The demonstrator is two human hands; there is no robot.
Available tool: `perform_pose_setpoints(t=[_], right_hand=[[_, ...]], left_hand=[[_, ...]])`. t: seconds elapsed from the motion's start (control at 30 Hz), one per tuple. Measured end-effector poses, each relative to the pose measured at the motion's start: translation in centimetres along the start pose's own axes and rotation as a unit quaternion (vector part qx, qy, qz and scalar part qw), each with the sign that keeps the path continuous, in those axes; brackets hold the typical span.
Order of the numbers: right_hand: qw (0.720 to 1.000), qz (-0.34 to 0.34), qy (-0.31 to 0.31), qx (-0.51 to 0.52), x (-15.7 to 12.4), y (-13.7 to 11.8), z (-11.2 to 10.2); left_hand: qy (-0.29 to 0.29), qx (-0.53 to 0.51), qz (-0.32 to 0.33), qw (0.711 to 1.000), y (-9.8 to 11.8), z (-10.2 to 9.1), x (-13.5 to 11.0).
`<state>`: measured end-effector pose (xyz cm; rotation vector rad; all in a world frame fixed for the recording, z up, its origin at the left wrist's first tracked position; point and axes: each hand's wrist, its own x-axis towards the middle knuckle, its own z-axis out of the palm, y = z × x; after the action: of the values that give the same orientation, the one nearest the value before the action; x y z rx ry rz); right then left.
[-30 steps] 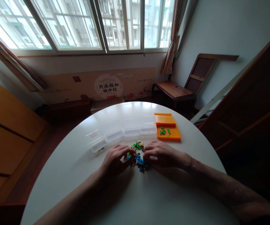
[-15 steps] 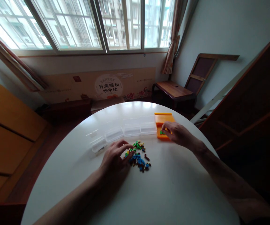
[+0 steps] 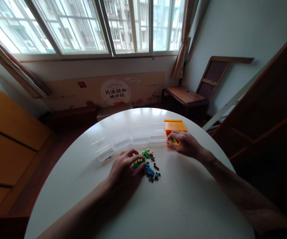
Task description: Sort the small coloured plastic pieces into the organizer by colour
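My left hand (image 3: 127, 164) reaches over a pile of small building bricks (image 3: 149, 170), its thumb and fingertips apart and touching the near left side. Blue, green, yellow and brown pieces make up this pile. Over the front part of an orange plastic box (image 3: 175, 125) is my right hand (image 3: 185, 142), fingers curved and spread from the thumb. Small green bricks (image 3: 174, 140) show in the box, in the gap between thumb and fingers. I see nothing gripped in either hand.
Several clear plastic boxes (image 3: 121, 142) with raised lids stand in a curved row behind the pile, up to the orange box. Everything rests on a round white table (image 3: 178, 199). A wooden chair (image 3: 185, 94) stands beyond it, below a window.
My right hand has moved slightly left and toward me, and its fingers have parted, with green bricks below. My left hand has shifted slightly right, further over the pile.
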<state>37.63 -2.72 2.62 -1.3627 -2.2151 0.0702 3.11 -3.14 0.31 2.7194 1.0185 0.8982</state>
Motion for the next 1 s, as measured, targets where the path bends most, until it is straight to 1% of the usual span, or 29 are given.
perform_pose_setpoints(t=[0.27, 0.4, 0.57, 0.77, 1.0], right_hand=[[0.993, -0.101, 0.003, 0.057, -0.2, -2.9, 2.4], [0.986, -0.142, -0.002, 0.086, -0.3, -3.8, 3.2], [0.984, -0.15, -0.005, 0.095, -0.3, -4.1, 3.3], [0.984, -0.149, -0.008, 0.099, -0.3, -4.2, 3.3], [0.984, -0.146, -0.018, 0.1, -0.3, -4.2, 3.4]], left_hand=[[-0.012, -0.011, 0.013, 1.0, 0.1, 0.0, 0.0], [-0.017, -0.012, 0.024, 0.999, -0.1, -0.1, 0.0], [-0.003, -0.012, 0.026, 1.0, 0.0, 0.1, 0.0], [-0.012, -0.007, 0.028, 1.0, -0.3, 0.4, -0.2], [0.003, -0.008, 0.045, 0.999, -0.4, 0.5, -0.2]])
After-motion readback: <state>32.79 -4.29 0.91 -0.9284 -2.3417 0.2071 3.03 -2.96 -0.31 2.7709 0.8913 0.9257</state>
